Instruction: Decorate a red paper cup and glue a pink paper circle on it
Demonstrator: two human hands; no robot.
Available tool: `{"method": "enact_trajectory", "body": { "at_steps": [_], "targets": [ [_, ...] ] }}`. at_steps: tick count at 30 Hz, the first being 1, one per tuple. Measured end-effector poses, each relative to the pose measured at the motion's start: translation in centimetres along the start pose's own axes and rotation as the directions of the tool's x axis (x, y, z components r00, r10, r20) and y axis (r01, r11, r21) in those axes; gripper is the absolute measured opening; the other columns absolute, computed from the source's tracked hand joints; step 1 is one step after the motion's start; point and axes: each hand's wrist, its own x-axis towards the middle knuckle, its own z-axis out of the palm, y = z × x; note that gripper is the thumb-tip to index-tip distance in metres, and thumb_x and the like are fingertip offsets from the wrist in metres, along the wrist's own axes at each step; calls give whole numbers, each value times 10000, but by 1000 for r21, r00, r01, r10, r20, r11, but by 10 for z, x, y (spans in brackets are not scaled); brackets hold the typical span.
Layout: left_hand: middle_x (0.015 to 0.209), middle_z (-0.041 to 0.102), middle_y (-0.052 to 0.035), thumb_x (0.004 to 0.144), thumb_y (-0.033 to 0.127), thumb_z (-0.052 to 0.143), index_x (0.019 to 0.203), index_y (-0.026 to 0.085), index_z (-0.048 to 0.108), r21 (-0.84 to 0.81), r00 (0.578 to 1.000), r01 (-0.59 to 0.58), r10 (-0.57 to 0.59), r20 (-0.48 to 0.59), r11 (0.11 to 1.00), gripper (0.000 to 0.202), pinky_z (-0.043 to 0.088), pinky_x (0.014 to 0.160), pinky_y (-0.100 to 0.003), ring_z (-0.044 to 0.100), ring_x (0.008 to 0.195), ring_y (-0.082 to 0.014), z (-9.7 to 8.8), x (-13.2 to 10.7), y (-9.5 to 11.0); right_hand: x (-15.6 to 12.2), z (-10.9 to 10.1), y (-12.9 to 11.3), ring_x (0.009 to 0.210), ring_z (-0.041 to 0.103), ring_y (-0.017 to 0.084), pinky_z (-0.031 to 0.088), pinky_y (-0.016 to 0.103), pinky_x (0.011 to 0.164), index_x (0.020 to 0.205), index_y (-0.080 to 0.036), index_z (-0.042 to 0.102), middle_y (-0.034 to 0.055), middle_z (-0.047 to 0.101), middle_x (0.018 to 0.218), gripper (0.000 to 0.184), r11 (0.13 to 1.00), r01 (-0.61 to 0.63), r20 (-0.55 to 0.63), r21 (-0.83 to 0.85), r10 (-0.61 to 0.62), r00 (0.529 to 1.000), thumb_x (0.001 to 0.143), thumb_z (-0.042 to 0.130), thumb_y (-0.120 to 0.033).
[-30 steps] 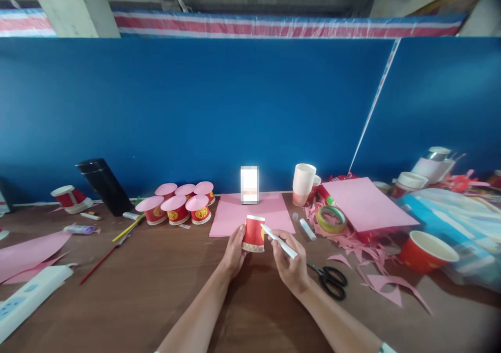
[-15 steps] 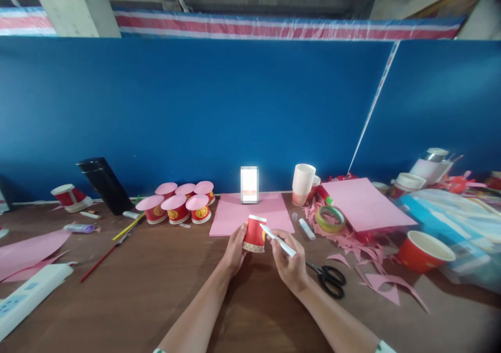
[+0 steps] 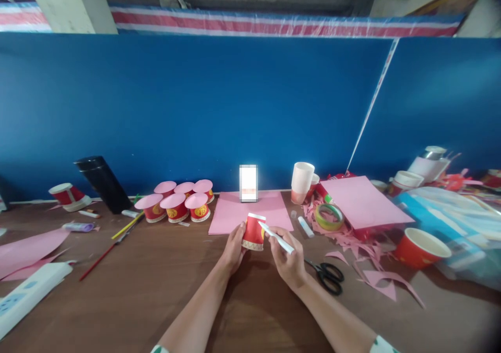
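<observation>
My left hand [image 3: 234, 246] grips a small red paper cup [image 3: 253, 231] held upside down, tilted slightly, just above the brown table. My right hand [image 3: 288, 262] is closed on a white glue stick [image 3: 276, 238] whose tip touches the cup's rim on the right side. A pink paper sheet [image 3: 250, 211] lies flat just behind the cup. Black scissors [image 3: 327, 276] rest on the table right of my right hand.
Several upturned red cups with pink paper tops [image 3: 176, 206] stand at the left back. A stack of white cups [image 3: 301, 182], a tape roll [image 3: 329, 217], pink scraps [image 3: 378, 280], another pink sheet [image 3: 362, 201] and a red cup [image 3: 420, 246] crowd the right. A black flask [image 3: 102, 184] and a white power strip [image 3: 27, 294] sit left.
Both hands hold the cup and glue stick much as before. The view has shifted slightly; nothing on the table has moved.
</observation>
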Motion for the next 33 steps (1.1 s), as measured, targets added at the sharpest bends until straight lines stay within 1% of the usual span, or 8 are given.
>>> {"method": "enact_trajectory", "body": {
  "at_steps": [5, 10, 15, 24, 33],
  "targets": [
    [633, 538, 29, 721, 472, 624, 813, 143, 591, 6, 1000, 3, -3, 22, 1000, 344, 375, 528, -186, 460, 539, -62, -2, 1, -1, 0, 0, 0, 773, 626, 169, 494, 275, 735, 985, -182, 572, 61, 643, 854, 167, 1000, 20, 1, 18, -20, 1000, 857, 466, -184],
    [670, 560, 14, 710, 458, 640, 814, 138, 592, -15, 999, -17, 18, 31, 1000, 341, 379, 540, -189, 475, 563, -68, -1, 1, -2, 0, 0, 1, 790, 618, 174, 493, 286, 746, 1000, -178, 569, 71, 641, 871, 175, 1000, 15, 6, 22, -16, 1000, 857, 469, -186],
    [645, 554, 21, 701, 470, 643, 799, 142, 588, -13, 1000, -15, 16, 19, 1000, 346, 371, 528, -189, 468, 545, -68, -1, 2, -2, 0, 0, -1, 774, 625, 170, 495, 281, 743, 984, -179, 572, 65, 645, 856, 170, 1000, 12, 17, 9, -12, 1000, 861, 457, -196],
    [601, 537, 32, 715, 470, 627, 763, 148, 572, -3, 1000, -10, 10, 17, 1000, 330, 364, 515, -189, 460, 514, -66, -1, 2, -2, 1, 0, -3, 742, 626, 172, 501, 267, 685, 921, -175, 584, 64, 642, 802, 148, 999, 32, 17, -20, -32, 999, 856, 455, -207],
    [604, 534, 30, 698, 474, 641, 769, 145, 573, -5, 1000, 0, 0, 3, 1000, 343, 375, 523, -196, 462, 518, -73, 1, 0, 0, -2, 1, -1, 726, 618, 168, 497, 277, 696, 944, -171, 580, 61, 631, 799, 160, 999, 41, 47, 3, -42, 998, 860, 449, -207]
  ]
}}
